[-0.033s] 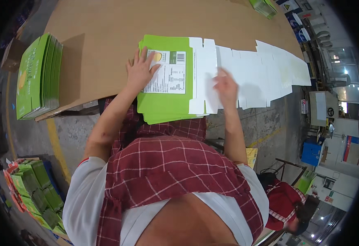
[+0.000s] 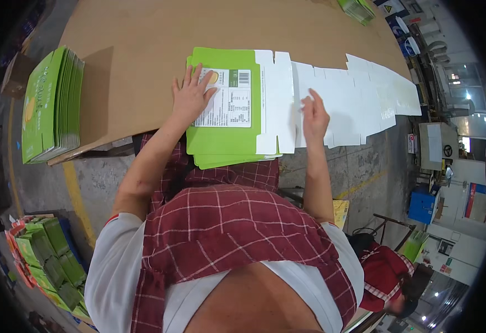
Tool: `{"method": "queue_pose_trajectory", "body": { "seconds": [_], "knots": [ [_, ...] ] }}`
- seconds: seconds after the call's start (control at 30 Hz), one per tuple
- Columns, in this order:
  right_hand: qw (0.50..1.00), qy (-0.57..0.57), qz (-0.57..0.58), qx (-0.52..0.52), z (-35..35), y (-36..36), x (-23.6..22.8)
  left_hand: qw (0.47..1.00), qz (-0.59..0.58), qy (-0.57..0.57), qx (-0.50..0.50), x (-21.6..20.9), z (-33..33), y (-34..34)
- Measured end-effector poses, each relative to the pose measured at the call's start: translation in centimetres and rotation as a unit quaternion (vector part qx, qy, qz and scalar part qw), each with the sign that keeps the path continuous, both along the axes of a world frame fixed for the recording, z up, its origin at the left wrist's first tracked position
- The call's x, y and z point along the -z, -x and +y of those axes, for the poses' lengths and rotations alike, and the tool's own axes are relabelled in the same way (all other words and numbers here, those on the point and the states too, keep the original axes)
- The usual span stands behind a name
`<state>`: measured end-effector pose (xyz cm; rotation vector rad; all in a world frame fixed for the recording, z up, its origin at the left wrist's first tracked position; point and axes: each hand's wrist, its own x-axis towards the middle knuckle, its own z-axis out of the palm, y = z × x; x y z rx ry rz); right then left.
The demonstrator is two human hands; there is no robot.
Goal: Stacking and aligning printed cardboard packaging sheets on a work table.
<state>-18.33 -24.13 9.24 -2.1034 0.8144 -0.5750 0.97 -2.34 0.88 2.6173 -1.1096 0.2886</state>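
Near the table's front edge lies a stack of flat printed cartons, the top one showing a green panel (image 2: 257,100) with a white label. My left hand (image 2: 189,101) rests spread and flat on its left part, partly covering the label. The top carton's white flap strip (image 2: 276,133) runs along the right side of the green panel. Past it, a fanned row of white carton blanks (image 2: 346,100) reaches to the right. My right hand (image 2: 315,115) hovers over the near end of these blanks, by the strip's edge. Its fingers are partly bent and apart, with nothing visible in them.
A stack of green cartons (image 2: 51,105) stands at the table's left edge. More green cartons (image 2: 357,10) lie at the far right. Piled green and orange packs (image 2: 48,258) sit low at left. A person in red (image 2: 384,277) is at lower right, and a blue box (image 2: 422,204) stands beyond.
My right hand has shifted slightly to the right, away from the white flap strip, and its fingers have turned. My left hand stays on the carton.
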Motion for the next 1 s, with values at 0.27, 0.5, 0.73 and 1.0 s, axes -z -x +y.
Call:
{"method": "queue_pose_trajectory", "body": {
  "seconds": [0.27,0.5,0.73,1.0],
  "knots": [
    [0.949,-0.192,-0.029,-0.249,-0.5,-7.2,1.4,0.997,0.068,-0.003,0.028,0.1,-0.5,0.1],
    [0.904,0.307,0.245,-0.170,7.6,-2.2,6.2,0.996,0.083,-0.009,0.025,-0.4,-1.1,-0.4],
    [0.987,-0.060,-0.087,0.120,5.3,9.5,3.8,0.994,0.106,0.014,0.035,0.1,-0.4,-0.8],
    [0.778,-0.506,-0.270,0.257,1.0,9.2,11.2,0.990,0.126,0.025,0.054,0.7,-0.6,-1.0]
  ]
}}
